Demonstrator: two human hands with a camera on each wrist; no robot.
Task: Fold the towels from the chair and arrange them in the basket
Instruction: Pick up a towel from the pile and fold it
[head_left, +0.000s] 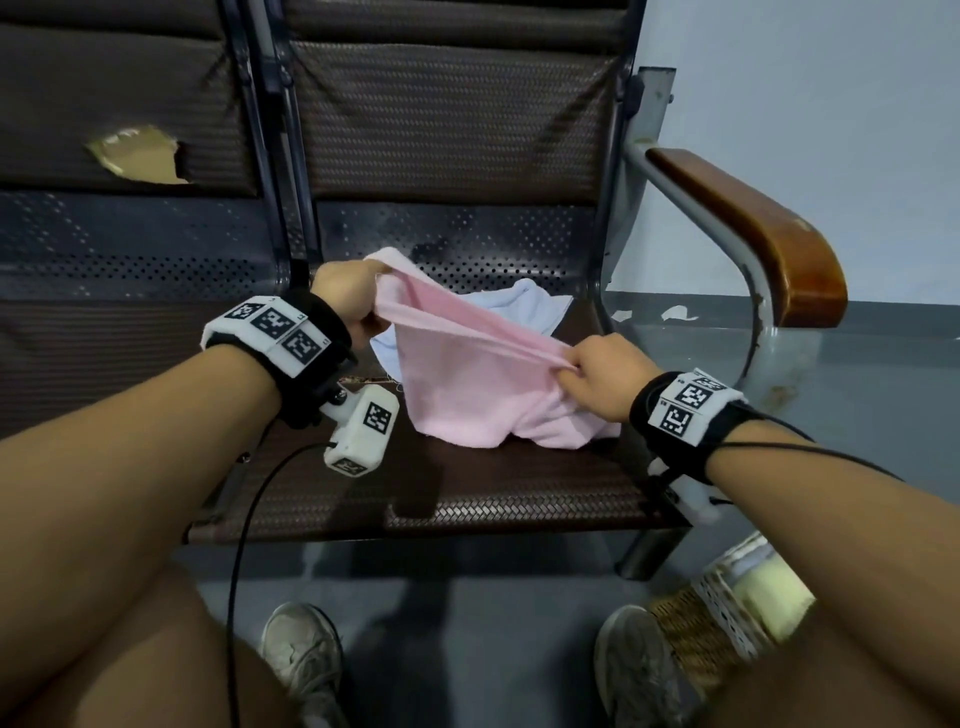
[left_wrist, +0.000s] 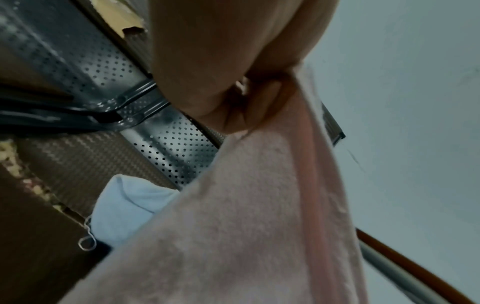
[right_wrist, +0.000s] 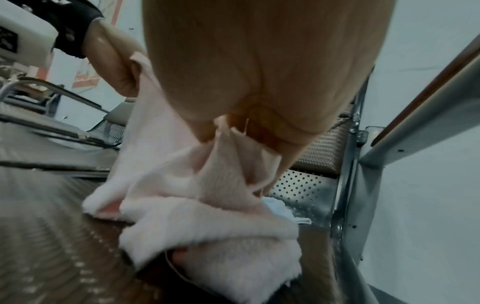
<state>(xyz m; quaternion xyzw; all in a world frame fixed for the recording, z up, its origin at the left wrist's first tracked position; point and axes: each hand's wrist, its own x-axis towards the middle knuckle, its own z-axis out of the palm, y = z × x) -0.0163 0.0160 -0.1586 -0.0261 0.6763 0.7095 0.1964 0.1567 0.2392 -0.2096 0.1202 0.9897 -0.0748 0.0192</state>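
A pink towel (head_left: 467, 384) is stretched above the chair seat (head_left: 467, 499) between my two hands. My left hand (head_left: 358, 299) grips one end of its upper edge, and my right hand (head_left: 587, 374) pinches the other end. The towel's lower part is bunched on the seat. In the left wrist view the pink towel (left_wrist: 246, 216) hangs from my curled fingers (left_wrist: 233, 107). The right wrist view shows the pink towel (right_wrist: 207, 205) crumpled below my right hand (right_wrist: 241, 131). A light blue towel (head_left: 519, 306) lies behind it on the seat. The basket (head_left: 727, 613) stands on the floor at lower right, partly hidden by my right arm.
The chair has a brown woven seat, a perforated metal back panel (head_left: 467, 244) and a wooden armrest (head_left: 753, 228) on the right. A second seat (head_left: 104, 338) adjoins on the left. My shoes (head_left: 301, 660) stand on the grey floor below.
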